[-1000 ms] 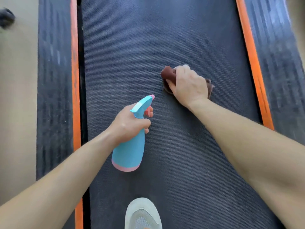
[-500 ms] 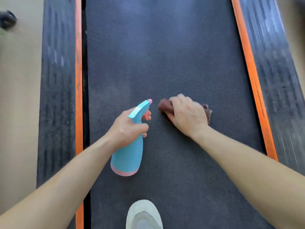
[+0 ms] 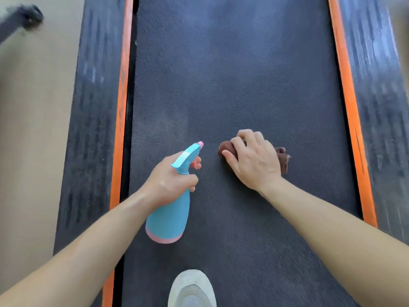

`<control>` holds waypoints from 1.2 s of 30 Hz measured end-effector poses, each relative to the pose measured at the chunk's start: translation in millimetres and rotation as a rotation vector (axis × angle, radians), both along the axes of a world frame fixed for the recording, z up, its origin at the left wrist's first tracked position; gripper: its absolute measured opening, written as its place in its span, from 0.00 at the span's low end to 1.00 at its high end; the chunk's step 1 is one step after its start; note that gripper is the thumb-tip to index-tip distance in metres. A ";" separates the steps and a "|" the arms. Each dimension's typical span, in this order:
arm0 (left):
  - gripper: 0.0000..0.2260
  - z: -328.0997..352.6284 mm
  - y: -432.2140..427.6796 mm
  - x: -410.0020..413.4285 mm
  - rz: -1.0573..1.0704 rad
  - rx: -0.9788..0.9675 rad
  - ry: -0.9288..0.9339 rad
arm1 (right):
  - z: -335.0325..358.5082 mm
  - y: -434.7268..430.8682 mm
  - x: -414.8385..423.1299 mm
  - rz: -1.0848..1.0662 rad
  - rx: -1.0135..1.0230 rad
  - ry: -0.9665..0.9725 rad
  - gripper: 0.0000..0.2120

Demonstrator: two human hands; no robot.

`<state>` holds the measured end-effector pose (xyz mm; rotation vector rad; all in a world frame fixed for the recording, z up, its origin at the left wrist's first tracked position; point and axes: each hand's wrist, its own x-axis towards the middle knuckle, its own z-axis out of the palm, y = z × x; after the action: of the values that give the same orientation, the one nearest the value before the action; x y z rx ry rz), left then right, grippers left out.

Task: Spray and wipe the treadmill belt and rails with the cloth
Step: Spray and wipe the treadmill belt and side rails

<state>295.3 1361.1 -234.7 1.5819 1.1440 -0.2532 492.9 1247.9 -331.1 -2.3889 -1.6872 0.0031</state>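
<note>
A: Left rail (image 3: 93,107) first. Dark, ribbed, pale streaks, an orange strip on its inner edge. No hand is near it, so we judge it not yet wiped

B: Agreed. Next is the left hand (image 3: 168,180), fingers curled round the neck of the bottle (image 3: 168,218), one finger at the pink trigger. The bottle hangs over the belt (image 3: 232,74), base toward us, nozzle pointing forward

A: Why held so? We read it as kept ready: the nozzle sits just beside the cloth, so a squirt would land ahead of the wipe with no change of grip. We cannot tell whether the trigger is squeezed, and no mist shows

B: The belt fills the middle, finely textured, with faint paler patches. A shoe (image 3: 191,289) stands on it at the bottom edge. We take it the person stands on the belt and bends over, hence both arms reaching forward

A: Right of centre is the right hand (image 3: 254,160) on the cloth (image 3: 283,160). The cloth is brown and bunched, lying on the belt, its ends poking out either side of the hand. Fingers are curled over it, thumb along its left end, palm bearing down

B: Bunched, we think, to make a thick pad that presses into the weave

A: The right rail (image 3: 380,107) is blurred and well apart from the cloth. We judge the belt to be the step in hand, rails to come
</note>
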 end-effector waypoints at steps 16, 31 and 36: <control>0.29 -5.7 5.8 -27.5 0.070 0.009 -0.027 | 2.2 -68.2 50.8 0.464 -0.126 -0.181 0.27; 0.28 -9.0 13.5 -44.0 0.121 0.008 -0.016 | -5.0 16.9 -3.9 0.165 0.097 -0.044 0.21; 0.24 -9.6 16.6 -36.9 0.145 0.020 -0.030 | -6.7 -37.8 -17.5 0.336 0.061 -0.004 0.22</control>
<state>258.5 1377.7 -244.3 1.5075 1.2353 -0.1223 475.4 1210.0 -337.8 -2.0371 -2.0370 0.0009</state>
